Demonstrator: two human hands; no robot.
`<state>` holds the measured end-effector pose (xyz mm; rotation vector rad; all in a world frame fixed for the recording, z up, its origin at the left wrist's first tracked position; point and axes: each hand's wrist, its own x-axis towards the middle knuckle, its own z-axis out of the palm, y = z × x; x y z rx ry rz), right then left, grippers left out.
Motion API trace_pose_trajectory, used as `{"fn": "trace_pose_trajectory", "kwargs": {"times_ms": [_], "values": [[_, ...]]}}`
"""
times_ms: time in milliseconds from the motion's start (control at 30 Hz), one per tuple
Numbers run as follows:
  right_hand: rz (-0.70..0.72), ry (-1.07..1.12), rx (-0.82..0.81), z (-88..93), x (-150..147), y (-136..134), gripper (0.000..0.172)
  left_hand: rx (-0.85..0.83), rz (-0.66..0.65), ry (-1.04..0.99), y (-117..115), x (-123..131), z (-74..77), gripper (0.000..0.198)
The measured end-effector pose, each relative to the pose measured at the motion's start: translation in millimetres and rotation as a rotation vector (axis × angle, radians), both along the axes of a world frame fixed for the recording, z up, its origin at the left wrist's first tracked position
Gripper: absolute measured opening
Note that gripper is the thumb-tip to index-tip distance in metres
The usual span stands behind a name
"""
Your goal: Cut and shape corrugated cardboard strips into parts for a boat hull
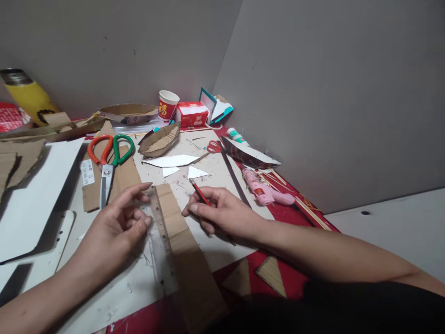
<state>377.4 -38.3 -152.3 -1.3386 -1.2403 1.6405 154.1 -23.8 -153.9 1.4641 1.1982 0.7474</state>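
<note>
A strip of brown cardboard (184, 236) runs from the middle of the work surface toward my body. Along its left edge lies a clear ruler (160, 241). My left hand (123, 220) is beside the ruler, its index finger stretched out and its thumb apart, with nothing in its grasp; whether a fingertip touches the ruler I cannot tell. To the right of the strip, the fingers of my right hand (217, 208) are closed around a red-and-black pencil (200, 191), one end of which points up and away. White paper triangles (199, 172) lie just beyond it.
Large scissors (107, 169) with orange and green handles lie on cardboard at left. Farther back are a small cardboard boat (160, 140), a paper cup (168, 105) and a yellow bottle (31, 97). A pink glue gun (266, 188) and thin sticks (313, 213) border the right wall.
</note>
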Motion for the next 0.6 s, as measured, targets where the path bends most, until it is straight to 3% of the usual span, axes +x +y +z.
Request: {"fn": "trace_pose_trajectory", "kwargs": {"times_ms": [333,533,600], "values": [[0.05,-0.032,0.051,-2.2,2.8,0.8,0.017,0.097,-0.022,0.117,1.9,-5.6,-3.9,0.05],[0.014,-0.134,0.075,-4.1,1.8,1.0,0.011,0.16,-0.043,0.161,-0.4,-5.7,-3.6,0.045],[-0.009,-0.129,0.057,-2.6,-0.3,0.7,0.017,0.184,-0.041,0.175,-1.4,-4.9,-3.7,0.043]]}}
